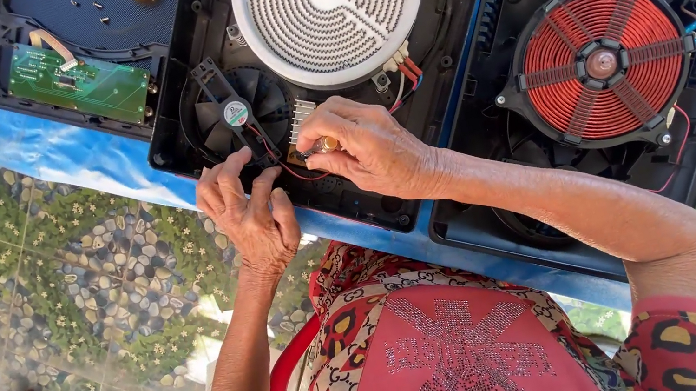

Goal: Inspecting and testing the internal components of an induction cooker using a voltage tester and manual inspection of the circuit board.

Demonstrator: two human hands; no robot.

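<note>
Fingers of the right hand pinch a small brass-coloured cylindrical part, mostly hidden; left hand fingers, just beside, hold thin red wires narrowly.

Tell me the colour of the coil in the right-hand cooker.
Copper-red, wound in a flat spiral under black radial ribs: the induction coil, clearest in the head view.

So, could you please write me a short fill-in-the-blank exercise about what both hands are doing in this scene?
1. The right hand pinches a small ____-coloured part.
2. The left hand touches thin wires beside the black ____.
3. The coil in the open casing on the right is ____ in colour.
4. The green circuit board lies at the top ____.

Missing words: brass; fan; red; left
</note>
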